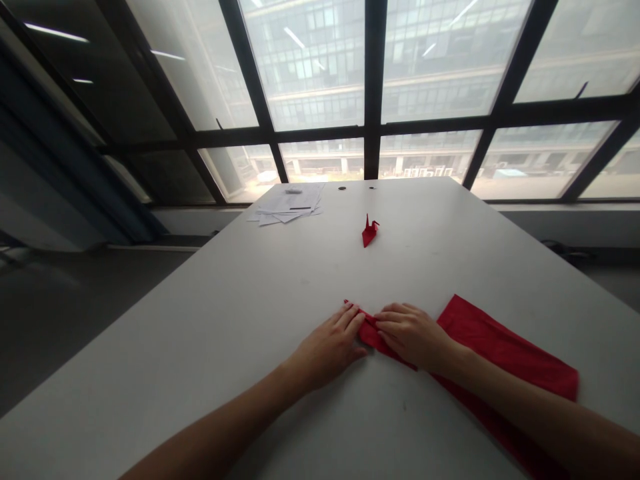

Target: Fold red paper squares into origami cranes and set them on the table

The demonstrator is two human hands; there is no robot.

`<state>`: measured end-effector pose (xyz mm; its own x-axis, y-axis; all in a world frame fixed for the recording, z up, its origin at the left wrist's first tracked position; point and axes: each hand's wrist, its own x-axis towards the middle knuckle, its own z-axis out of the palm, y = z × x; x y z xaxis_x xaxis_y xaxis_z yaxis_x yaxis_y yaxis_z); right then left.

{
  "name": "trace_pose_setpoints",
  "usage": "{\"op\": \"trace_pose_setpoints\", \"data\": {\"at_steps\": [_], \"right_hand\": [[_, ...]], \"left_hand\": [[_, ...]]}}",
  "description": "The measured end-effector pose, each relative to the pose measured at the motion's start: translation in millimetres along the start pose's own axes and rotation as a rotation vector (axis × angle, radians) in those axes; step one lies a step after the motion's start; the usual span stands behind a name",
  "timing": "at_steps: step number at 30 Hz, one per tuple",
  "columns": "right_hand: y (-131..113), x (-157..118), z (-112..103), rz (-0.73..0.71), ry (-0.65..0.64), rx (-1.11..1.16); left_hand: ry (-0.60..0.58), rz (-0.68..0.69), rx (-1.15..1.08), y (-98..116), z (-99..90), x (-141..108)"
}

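A small folded piece of red paper [371, 333] lies on the white table in front of me, between my hands. My left hand [333, 341] rests on its left end, fingers together on the paper and thumb lower down. From the right, my right hand [411, 335] covers the other part, its fingers pressed together on the fold. Under my right forearm lies a larger red sheet [505, 347], partly hidden by the arm. Farther back, a folded red paper crane [369, 232] stands on the table.
Several white papers [290, 203] lie at the far left of the white table [240, 287]. Small dark round spots [342, 189] mark the table's far end. Beyond stand large windows with dark frames, and a blue curtain [65, 140] hangs at left.
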<state>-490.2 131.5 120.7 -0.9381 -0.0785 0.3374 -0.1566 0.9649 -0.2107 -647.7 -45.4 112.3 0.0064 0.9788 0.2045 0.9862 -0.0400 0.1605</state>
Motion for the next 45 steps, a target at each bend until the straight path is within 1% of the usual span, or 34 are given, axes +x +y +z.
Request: {"op": "trace_pose_setpoints", "data": {"at_steps": [2, 6, 8, 12, 15, 18, 22, 26, 31, 36, 39, 43, 44, 45], "right_hand": [[0, 0, -3, -0.013, -0.017, 0.003], [-2, 0, -6, 0.015, -0.043, 0.000], [-9, -4, -4, 0.049, -0.090, -0.019], [-30, -16, 0, 0.164, -0.201, -0.064], [-43, -22, -3, 0.179, -0.305, -0.032], [-48, -24, -10, 0.180, -0.378, 0.004], [-51, -22, -15, 0.235, -0.412, 0.027], [-50, -19, -14, 0.313, -0.385, 0.019], [-44, -20, -5, 0.256, -0.389, 0.074], [-46, -20, -6, 0.266, -0.360, 0.102], [-42, -10, -10, 0.291, -0.247, 0.133], [-23, 4, -5, 0.365, 0.011, 0.155], [-19, 5, -1, 0.348, 0.035, 0.147], [-15, 5, 2, 0.317, 0.031, 0.138]], "left_hand": [[0.005, -0.018, 0.012, -1, 2.9, -1], [0.003, -0.025, 0.065, 0, 4.3, -2], [-0.013, -0.026, 0.093, 0, 4.0, -1], [-0.066, -0.032, 0.124, -1, 3.0, 0], [-0.083, -0.054, 0.116, -2, 0.8, 1], [-0.089, -0.059, 0.097, 0, -2.6, 1], [-0.100, -0.054, 0.095, 1, -4.3, 0], [-0.122, -0.032, 0.079, -1, -2.7, 1], [-0.182, -0.005, 0.022, -4, -4.9, 1], [-0.207, 0.001, 0.031, -2, -8.4, 0], [-0.209, -0.005, 0.035, -2, -9.0, 0], [-0.192, 0.015, 0.049, -2, -7.9, 0], [-0.189, 0.018, 0.055, -2, -7.3, 0], [-0.181, 0.012, 0.063, -1, -6.3, 0]]}}
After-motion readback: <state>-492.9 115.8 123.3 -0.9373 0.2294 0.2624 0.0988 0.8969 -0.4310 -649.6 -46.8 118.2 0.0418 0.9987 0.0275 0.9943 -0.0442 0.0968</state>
